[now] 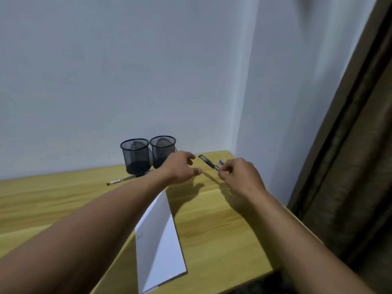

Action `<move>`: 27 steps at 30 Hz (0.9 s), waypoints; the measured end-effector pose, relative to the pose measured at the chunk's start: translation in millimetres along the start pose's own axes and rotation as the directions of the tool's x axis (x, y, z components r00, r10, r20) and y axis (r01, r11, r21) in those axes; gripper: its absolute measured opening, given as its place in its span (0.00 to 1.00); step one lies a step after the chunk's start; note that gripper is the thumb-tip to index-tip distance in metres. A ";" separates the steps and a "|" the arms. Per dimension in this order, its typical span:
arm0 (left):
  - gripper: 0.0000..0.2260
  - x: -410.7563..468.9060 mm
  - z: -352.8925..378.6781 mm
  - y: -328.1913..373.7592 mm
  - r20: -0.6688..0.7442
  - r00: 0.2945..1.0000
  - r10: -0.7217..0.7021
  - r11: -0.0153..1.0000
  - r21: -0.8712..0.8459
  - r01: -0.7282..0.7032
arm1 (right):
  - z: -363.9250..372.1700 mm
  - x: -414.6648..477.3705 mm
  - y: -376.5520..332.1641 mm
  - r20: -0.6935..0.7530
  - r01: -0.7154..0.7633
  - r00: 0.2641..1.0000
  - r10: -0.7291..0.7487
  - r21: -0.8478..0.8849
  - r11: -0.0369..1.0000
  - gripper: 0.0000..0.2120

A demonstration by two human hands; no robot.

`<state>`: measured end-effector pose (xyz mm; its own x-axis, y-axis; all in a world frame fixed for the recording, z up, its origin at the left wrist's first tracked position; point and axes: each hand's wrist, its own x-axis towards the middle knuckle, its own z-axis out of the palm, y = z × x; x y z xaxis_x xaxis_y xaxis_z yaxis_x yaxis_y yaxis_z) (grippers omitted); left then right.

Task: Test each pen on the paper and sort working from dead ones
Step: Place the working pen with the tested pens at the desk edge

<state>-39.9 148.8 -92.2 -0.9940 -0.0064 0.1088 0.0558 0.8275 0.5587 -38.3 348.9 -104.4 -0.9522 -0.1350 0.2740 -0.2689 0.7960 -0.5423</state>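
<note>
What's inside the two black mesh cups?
No pens stick out above either mesh cup. Through the mesh their bottoms look dark, so anything short inside can't be told. The left hand covers part of one.

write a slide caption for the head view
Right hand pinches a black pen beside two mesh cups.

Tabletop layout

Two mesh cups [148, 154] side by side at back, against wall. Pen [122, 180] lies before left cup. Paper [160, 247] near front edge of tabletop [42, 200], centre. Second pen [209, 162] right of cups, between hands.
</note>
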 end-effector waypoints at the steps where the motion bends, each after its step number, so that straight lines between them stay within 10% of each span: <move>1: 0.31 4.9 7.2 -2.0 0.042 0.999 -0.011 1.000 0.028 0.009 | 6.1 2.5 1.0 0.006 -0.008 1.000 0.008 -0.034 0.999 0.07; 17: 0.33 26.0 41.5 -9.4 0.217 0.975 -0.052 0.952 0.306 -0.017 | 37.8 22.3 1.6 0.067 0.013 0.998 0.009 -0.316 0.949 0.08; 27: 0.21 -20.0 -10.6 -46.8 -0.066 0.995 0.079 0.981 0.182 -0.066 | 35.5 24.9 -42.1 0.201 0.205 0.963 -0.178 -0.122 0.971 0.17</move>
<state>-21.7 104.2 -111.7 -0.9783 0.0218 0.2062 0.1028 0.9146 0.3911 -55.8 291.2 -102.9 -0.8984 -0.3904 0.2012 -0.4388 0.8173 -0.3735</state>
